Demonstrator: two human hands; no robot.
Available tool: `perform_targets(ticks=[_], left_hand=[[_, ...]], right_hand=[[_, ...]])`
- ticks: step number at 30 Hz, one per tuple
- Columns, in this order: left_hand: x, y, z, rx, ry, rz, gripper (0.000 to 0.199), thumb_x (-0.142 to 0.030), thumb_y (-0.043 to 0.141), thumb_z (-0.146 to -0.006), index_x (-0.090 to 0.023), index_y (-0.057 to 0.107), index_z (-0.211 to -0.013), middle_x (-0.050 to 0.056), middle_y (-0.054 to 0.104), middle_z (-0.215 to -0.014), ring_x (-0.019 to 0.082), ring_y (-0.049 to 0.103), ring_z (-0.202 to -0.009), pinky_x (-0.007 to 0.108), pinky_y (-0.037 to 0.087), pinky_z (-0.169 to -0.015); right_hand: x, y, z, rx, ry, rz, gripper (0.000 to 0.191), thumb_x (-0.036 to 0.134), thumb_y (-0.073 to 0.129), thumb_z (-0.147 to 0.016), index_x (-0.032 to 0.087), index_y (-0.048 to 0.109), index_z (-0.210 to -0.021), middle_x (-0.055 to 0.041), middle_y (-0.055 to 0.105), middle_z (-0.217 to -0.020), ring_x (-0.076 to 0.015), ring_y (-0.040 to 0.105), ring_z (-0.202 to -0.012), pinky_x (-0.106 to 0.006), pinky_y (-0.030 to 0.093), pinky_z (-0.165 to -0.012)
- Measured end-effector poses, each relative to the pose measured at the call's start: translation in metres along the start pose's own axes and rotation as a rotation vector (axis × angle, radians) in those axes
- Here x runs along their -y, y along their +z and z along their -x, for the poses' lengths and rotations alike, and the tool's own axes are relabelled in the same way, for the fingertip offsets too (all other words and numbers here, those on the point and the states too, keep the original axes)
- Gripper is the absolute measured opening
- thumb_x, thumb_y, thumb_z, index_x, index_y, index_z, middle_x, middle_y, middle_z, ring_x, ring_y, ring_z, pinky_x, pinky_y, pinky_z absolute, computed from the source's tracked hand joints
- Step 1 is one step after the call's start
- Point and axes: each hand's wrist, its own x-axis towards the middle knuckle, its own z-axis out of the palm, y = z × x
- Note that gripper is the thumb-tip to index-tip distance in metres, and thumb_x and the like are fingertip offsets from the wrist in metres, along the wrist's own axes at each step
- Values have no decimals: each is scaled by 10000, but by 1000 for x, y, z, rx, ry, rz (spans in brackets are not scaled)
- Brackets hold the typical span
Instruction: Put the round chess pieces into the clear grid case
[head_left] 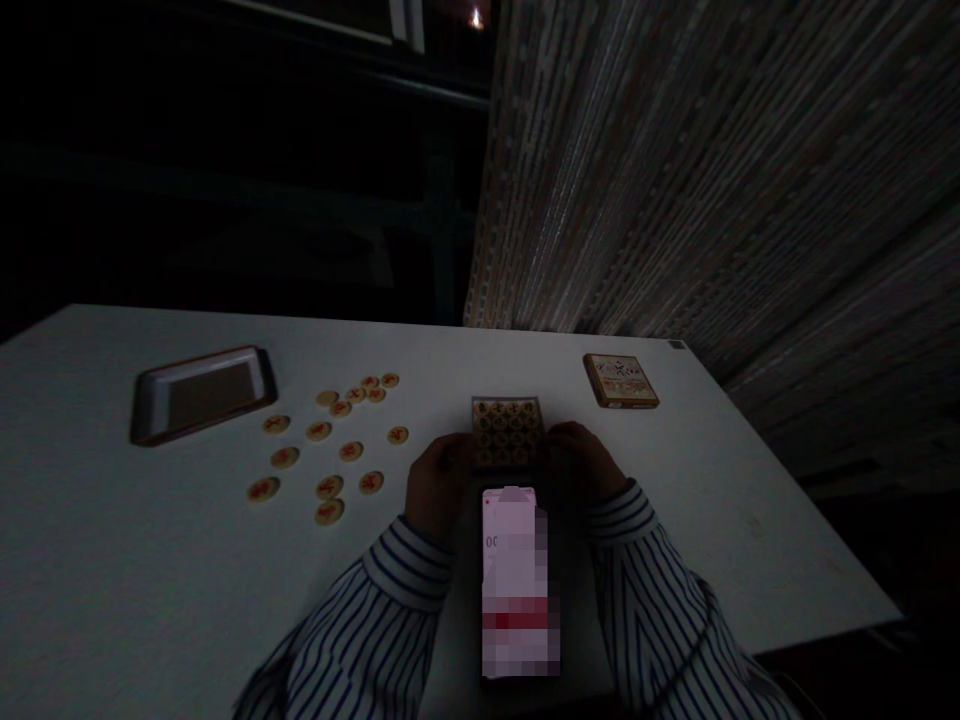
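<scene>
Box (506, 399) grasped two-handed.
Left hand (436, 485) clasps its nine-o'clock side, right hand (589, 460) its three-o'clock, presumably to steady the packed pieces (513, 438).

Matt cloth sleeves (409, 565), softly creased, run to the hands (436, 487); between them, a small box (506, 399) carries smooth, wood-like discs (350, 451), dull-faced like those lying to the hands' left. Nearer than the hands, a phone (510, 560) shows a smooth, glass-like screen. The tabletop (450, 365) looks smooth and matt. Right of the hands, a case (621, 382) wears a printed, paper-like face; beyond, a curtain (600, 180) hangs in rough, stringy cloth.
</scene>
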Motion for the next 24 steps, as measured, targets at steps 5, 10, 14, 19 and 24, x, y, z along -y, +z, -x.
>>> perform_targets(ticks=[5, 10, 14, 19, 24], left_hand=[[2, 1, 0, -4, -7, 4, 305, -376, 555, -690, -137, 623, -868, 85, 669, -830, 197, 610, -757, 325, 485, -695], [-2, 1, 1, -18, -24, 0, 307, -382, 568, -670, -139, 631, -846, 78, 672, -807, 194, 610, -746, 318, 482, -687], [-2, 1, 1, -2, -34, 13, 329, -393, 571, -662, -137, 632, -859, 81, 675, -808, 193, 612, -737, 317, 482, -679], [-1, 1, 1, -13, -24, 20, 323, -392, 562, -668, -135, 633, -851, 84, 673, -810, 199, 610, -749, 324, 486, -683], [0, 1, 0, 3, -25, 6, 313, -384, 553, -681, -141, 631, -863, 83, 671, -824, 198, 609, -753, 323, 487, -684]], right_hand=[[-1, 1, 0, 18, 8, 8, 166, 259, 584, -703, 190, 647, -840, -82, 592, -895, -178, 548, -830, -320, 478, -721], [-3, 1, 0, 37, 14, 14, 187, 261, 590, -696, 185, 644, -858, -83, 592, -904, -178, 550, -828, -322, 477, -723], [-3, 0, 0, 33, -4, 8, 180, 247, 594, -690, 179, 643, -849, -88, 594, -904, -178, 552, -829, -314, 478, -714], [-2, 1, 0, 23, 2, 19, 166, 237, 586, -693, 181, 643, -839, -85, 600, -896, -171, 557, -810, -307, 478, -710], [1, -2, 0, 44, 12, 16, 198, 258, 583, -696, 166, 641, -862, -94, 603, -895, -180, 561, -821, -316, 480, -717]])
